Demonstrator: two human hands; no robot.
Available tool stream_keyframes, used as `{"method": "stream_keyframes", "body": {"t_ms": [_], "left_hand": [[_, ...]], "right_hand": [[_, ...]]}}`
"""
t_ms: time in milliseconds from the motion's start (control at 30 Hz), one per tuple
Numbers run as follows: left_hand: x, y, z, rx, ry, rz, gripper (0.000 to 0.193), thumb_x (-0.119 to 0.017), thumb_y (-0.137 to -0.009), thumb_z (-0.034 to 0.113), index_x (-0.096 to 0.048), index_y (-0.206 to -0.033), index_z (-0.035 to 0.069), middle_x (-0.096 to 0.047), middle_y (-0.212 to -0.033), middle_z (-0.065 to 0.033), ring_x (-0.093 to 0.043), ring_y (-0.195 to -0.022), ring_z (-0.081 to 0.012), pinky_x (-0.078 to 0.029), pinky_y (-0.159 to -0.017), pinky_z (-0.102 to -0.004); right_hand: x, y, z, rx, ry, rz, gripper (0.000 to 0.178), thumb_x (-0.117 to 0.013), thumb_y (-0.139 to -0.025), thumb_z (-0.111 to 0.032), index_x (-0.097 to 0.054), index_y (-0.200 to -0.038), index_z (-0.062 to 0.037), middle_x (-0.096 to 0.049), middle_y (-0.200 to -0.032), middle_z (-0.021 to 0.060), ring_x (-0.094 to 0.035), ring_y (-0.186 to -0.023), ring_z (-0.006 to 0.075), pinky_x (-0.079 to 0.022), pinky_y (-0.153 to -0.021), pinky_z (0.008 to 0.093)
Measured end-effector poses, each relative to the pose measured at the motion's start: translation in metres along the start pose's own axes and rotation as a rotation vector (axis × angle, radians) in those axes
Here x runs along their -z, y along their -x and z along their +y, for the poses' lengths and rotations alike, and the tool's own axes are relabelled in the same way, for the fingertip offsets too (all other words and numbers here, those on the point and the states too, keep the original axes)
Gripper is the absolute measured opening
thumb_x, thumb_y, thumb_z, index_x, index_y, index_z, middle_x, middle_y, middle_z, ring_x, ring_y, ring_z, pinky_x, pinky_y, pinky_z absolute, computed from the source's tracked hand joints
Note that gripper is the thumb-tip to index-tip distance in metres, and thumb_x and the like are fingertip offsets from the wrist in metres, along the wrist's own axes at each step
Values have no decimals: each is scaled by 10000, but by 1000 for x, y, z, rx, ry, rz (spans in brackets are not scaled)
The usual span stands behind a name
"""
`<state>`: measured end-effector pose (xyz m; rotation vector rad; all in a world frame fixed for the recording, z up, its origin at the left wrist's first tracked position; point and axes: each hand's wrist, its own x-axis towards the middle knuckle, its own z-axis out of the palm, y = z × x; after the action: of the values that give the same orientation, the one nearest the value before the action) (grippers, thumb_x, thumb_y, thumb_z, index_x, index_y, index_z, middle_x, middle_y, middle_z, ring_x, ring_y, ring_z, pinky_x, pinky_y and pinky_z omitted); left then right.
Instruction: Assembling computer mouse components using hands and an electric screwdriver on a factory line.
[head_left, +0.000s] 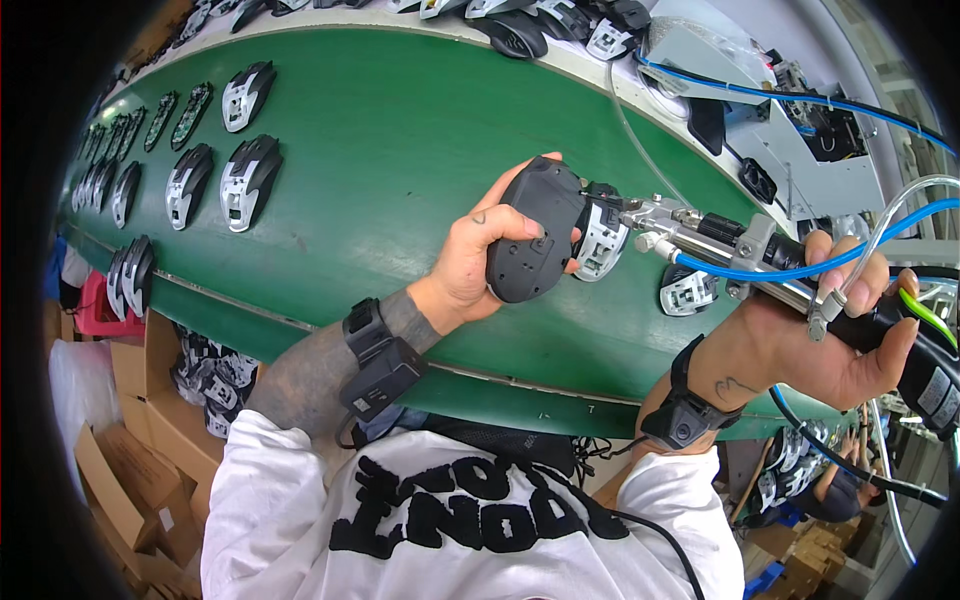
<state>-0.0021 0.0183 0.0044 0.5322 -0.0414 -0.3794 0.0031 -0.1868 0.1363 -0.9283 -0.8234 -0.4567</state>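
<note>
Over the green belt, my left hand (470, 255) is closed around a black computer mouse (532, 240), its thumb lying across the dark underside that faces up. My right hand (815, 320) grips a power screwdriver (715, 235) with a metal nose, a black body and a blue hose. The nose points left and reaches the mouse's right edge; whether the tip touches it I cannot tell. Just behind the held mouse, a grey and black mouse shell (602, 240) lies partly hidden on the belt. Another shell (689, 290) sits below the screwdriver.
The green belt (370, 130) carries several mouse shells (250, 183) and narrow circuit-board pieces (191, 116) at the left. More mouse parts line the far ledge (380, 18). A white machine (720, 80) stands at the back right. Cardboard boxes (140, 480) are at lower left.
</note>
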Motion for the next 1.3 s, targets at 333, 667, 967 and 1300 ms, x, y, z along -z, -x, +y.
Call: {"method": "stream_keyframes", "body": {"t_ms": [333,667,967,1300], "left_hand": [[-1,1,6,-24,6,-23,641,-496,-745,100,-310,-1358,82,-448,-1161,-161,-567,-928,-276,-534,-770,-425],[15,-6,14,-158,68,160,553,-504,-765,144,-389,-1305,119,-465,-1130,-122,-551,-903,-261,-524,-772,-442],[11,0,18,-187,87,106,565,-489,-762,141,-375,-1315,115,-458,-1139,-132,-551,-908,-258,-529,-771,-438],[-1,5,14,-197,109,86,556,-517,-784,135,-374,-1321,98,-461,-1120,-128,-553,-896,-238,-535,-743,-402]], "right_hand": [[-18,-1,0,5,28,142,314,-502,-820,-312,-525,-973,-38,-490,-684,45,-441,-571,159,-332,-563,306],[-32,9,-10,-130,-146,-92,410,-503,-886,-304,-367,-1177,-49,-517,-764,80,-526,-647,216,-389,-642,357],[-44,16,-2,-125,-116,-86,411,-502,-895,-325,-344,-1176,-69,-518,-721,55,-530,-613,211,-419,-635,378],[-45,16,-1,-158,-156,-101,398,-510,-888,-315,-346,-1169,-86,-523,-742,67,-528,-617,211,-429,-652,378]]}}
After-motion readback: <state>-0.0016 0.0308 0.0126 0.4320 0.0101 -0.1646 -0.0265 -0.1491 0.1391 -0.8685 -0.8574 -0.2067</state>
